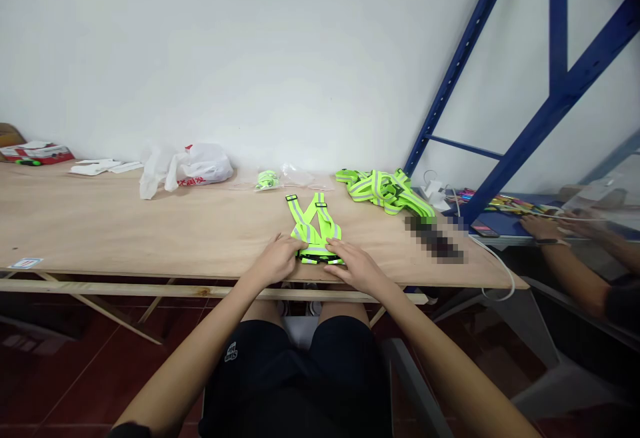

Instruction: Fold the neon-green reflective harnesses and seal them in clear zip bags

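Note:
A neon-yellow reflective vest (319,231) of elastic straps with grey stripes lies folded flat near the table's front edge. Its two shoulder straps with black buckles point toward the wall, and a black-edged waist band runs across the bottom. My left hand (278,259) grips the vest's lower left side with curled fingers. At the lower right corner, my right hand (356,265) has its fingers on top of the band and the thumb at its near edge. The undersides of both hands are hidden.
A tangled pile of similar vests (383,191) lies at the back right, near a blurred dark patch. Along the wall are a packed vest (267,179), clear bags (296,177) and a white plastic bag (207,163). A blue metal frame (520,131) and another person's arm (575,261) are on the right.

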Demonstrator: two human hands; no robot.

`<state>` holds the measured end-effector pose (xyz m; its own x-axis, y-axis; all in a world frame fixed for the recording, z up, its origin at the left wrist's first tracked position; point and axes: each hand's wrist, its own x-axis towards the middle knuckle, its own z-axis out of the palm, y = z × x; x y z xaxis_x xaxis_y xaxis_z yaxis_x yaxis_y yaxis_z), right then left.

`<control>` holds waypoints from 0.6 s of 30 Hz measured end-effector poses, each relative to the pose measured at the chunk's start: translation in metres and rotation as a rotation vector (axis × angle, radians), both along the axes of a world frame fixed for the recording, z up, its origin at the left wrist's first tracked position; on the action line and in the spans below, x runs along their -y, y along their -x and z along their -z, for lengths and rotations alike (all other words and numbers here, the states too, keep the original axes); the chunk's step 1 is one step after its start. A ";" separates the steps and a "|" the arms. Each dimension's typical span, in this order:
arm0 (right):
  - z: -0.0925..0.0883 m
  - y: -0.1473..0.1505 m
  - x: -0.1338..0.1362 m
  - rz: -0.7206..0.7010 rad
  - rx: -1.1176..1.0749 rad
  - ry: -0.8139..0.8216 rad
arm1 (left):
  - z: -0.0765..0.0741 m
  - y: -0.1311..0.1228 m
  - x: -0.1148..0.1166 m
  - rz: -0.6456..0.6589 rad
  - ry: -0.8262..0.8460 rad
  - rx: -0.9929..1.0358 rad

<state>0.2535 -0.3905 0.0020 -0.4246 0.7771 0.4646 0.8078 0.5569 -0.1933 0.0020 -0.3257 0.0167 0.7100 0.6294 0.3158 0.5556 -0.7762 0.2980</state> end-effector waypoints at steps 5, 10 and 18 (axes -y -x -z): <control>0.000 0.002 0.018 -0.018 0.025 0.004 | -0.011 0.000 0.029 0.005 -0.010 -0.046; 0.004 0.002 0.033 -0.026 0.043 0.003 | 0.007 -0.002 0.054 -0.010 -0.092 0.009; 0.004 0.005 0.040 -0.052 -0.028 -0.045 | 0.021 0.000 0.057 -0.013 -0.138 0.137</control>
<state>0.2480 -0.4308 -0.0020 -0.4502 0.7323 0.5109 0.7719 0.6068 -0.1895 0.0022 -0.3830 -0.0043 0.6463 0.5823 0.4932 0.5274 -0.8079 0.2629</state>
